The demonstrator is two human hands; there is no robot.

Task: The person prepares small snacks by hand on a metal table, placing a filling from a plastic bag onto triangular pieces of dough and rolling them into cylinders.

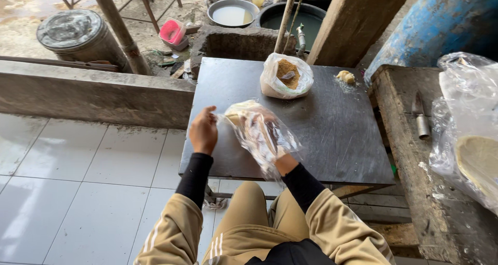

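Your right hand [267, 140] sits inside a clear plastic bag [262, 135], worn like a glove over the near edge of the dark table [337, 130]. Your left hand [203, 131] pinches the bag's left edge, holding it taut. A filled bag of brown powder [286, 75] rests farther back.

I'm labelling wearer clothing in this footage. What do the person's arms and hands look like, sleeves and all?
Both arms wear loose tan jacket sleeves with white stripes down the side, pushed back over snug black undersleeves that end at the wrists. The left hand is bare, with no ring or watch visible. The right hand sits inside a clear plastic bag, so little of it shows. Matching tan trousers appear below.
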